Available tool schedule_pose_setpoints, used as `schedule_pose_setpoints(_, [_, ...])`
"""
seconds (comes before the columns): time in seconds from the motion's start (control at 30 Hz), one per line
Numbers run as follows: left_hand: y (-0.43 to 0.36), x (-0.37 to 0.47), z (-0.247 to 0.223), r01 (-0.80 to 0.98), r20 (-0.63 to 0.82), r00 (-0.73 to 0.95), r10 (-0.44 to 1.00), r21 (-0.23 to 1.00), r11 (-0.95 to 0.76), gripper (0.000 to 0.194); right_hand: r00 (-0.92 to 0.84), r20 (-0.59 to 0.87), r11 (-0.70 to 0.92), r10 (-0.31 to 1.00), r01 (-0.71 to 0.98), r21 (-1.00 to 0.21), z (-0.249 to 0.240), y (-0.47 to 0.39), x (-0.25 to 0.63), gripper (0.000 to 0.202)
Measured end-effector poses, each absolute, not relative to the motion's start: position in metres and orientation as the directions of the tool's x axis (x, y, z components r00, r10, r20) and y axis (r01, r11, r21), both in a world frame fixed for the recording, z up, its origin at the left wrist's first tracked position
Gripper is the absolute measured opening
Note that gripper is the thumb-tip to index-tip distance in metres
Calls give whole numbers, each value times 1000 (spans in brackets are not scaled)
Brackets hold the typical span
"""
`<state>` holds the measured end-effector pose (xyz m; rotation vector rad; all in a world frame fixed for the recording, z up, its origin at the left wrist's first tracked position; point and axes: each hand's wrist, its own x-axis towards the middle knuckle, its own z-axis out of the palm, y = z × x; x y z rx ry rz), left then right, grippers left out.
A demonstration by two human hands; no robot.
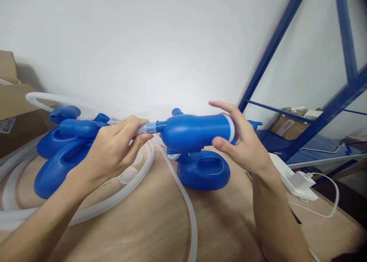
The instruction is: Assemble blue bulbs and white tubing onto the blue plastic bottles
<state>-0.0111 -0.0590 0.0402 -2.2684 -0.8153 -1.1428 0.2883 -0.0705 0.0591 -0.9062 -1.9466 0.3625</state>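
Note:
My left hand (pixel 120 143) is closed, pinching the end of a translucent hose (pixel 149 128). That hose end sits around the narrow blue spout of a rounded, bottle-shaped blue plastic piece (pixel 195 132). The piece lies sideways in the air above the table, its wide end ringed by a white rim (pixel 230 128). Against that rim rests the palm of my right hand (pixel 243 139), with the thumb on the near side and the index finger stretched out; other fingers are hidden behind. Below stands a blue plastic bottle (pixel 203 178) with a handle opening, partly covered by the held piece.
More blue handled bottles (pixel 57 174) and coiled translucent hose (pixel 114 201) lie at the left. Round white caps (pixel 128 175) sit near the middle of the wooden table (pixel 149 231). A white power strip (pixel 295 181) with a charger and a blue metal rack (pixel 275 44) are at the right.

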Motion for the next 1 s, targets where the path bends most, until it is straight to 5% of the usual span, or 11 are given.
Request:
schedule_pose_setpoints(0.27, [-64,-3,40,739,686,436,583,97,-667,37,-336,551,625,764,171,-762,48,-52,293,50])
schedule_pose_setpoints(0.53, [-73,7,35,466,651,545,529,290,-836,33,-435,602,714,669,153,-683,45,-48,305,54])
schedule_pose_setpoints(0.8, [-88,7,47,367,333,555,762,724,-584,56,-471,690,820,550,145,-554,48,-53,305,55])
schedule_pose_setpoints(0.9, [-90,3,51,394,205,572,794,780,-486,61,-522,711,866,472,125,-484,50,-57,302,53])
schedule_pose_setpoints(1.0, [-86,-1,54,425,224,550,805,754,-500,62,-504,737,883,450,126,-453,47,-53,297,53])
